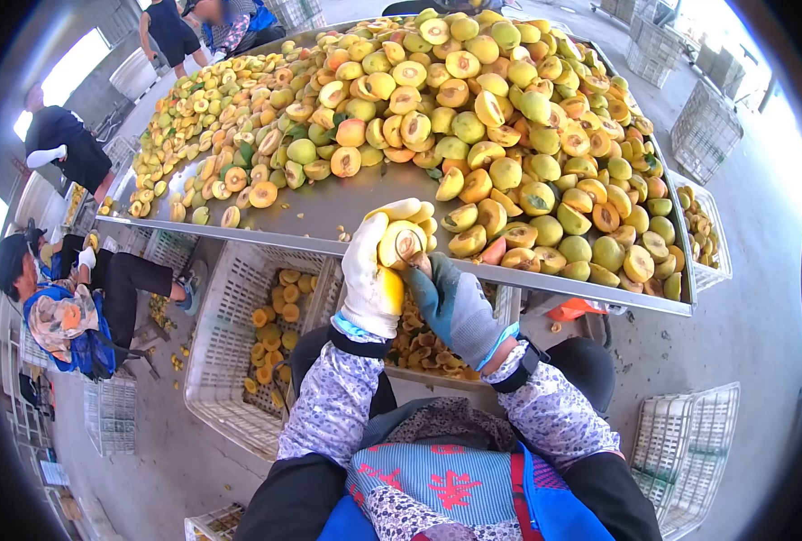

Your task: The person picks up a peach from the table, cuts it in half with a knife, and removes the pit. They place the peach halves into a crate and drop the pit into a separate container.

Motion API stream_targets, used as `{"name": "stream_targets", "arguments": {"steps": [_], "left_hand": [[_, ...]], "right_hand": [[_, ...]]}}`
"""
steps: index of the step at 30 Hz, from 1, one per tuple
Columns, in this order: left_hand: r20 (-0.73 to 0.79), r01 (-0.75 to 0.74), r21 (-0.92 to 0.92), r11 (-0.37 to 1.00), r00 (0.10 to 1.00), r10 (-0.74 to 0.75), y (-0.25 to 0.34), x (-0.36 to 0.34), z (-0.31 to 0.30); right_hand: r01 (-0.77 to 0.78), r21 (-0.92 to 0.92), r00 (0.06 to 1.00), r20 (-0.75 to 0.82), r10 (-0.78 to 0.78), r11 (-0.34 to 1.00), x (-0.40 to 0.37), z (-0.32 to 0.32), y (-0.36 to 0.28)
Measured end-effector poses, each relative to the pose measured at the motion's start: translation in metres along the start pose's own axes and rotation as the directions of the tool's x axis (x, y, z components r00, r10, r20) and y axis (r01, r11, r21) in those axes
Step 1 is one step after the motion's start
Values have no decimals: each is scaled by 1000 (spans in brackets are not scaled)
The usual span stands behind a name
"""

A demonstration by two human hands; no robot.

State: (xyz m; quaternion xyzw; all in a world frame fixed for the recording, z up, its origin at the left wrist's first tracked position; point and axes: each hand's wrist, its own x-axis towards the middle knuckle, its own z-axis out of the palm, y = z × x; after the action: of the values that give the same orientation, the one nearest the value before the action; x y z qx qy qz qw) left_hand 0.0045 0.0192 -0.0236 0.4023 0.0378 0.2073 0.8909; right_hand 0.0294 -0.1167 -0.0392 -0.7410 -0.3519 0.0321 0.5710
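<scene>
In a white glove with a yellow-stained palm, my left hand (378,270) wraps round a halved yellow fruit (402,243), its cut face and brown centre showing. My right hand (458,307), in a grey-blue glove, is closed against the fruit's right side. Whatever its fingertips pinch is too small to make out. Both hands are just in front of the near edge of a metal table (356,194), which bears a large heap of halved fruits (464,126).
A white crate (230,361) with fruit halves stands below left; another crate (428,338) lies under my hands. Right are an empty-looking crate (685,451) and an orange object (570,309). A seated person (63,316) works at left; others stand farther back.
</scene>
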Motion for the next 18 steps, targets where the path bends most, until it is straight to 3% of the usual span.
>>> {"name": "stream_targets", "arguments": {"steps": [6,9,12,14,16,18], "left_hand": [[-111,-70,66,995,991,77,0,-8,0],[-165,-82,134,988,981,104,2,-14,9],[-126,-220,280,934,956,263,-7,-17,7],[-121,-248,344,906,945,305,-8,-19,8],[-171,-188,233,954,958,231,-7,-19,7],[-223,-34,-71,997,975,18,-2,-16,6]], "right_hand": [[-8,-124,997,76,17,992,-4,8,5],[-6,-22,996,87,8,1000,-7,13,7],[-109,380,994,72,88,919,-13,41,22],[-141,330,986,131,103,933,-13,36,21],[-138,270,985,139,103,953,-13,26,11],[-99,201,992,93,82,975,-12,19,3]]}}
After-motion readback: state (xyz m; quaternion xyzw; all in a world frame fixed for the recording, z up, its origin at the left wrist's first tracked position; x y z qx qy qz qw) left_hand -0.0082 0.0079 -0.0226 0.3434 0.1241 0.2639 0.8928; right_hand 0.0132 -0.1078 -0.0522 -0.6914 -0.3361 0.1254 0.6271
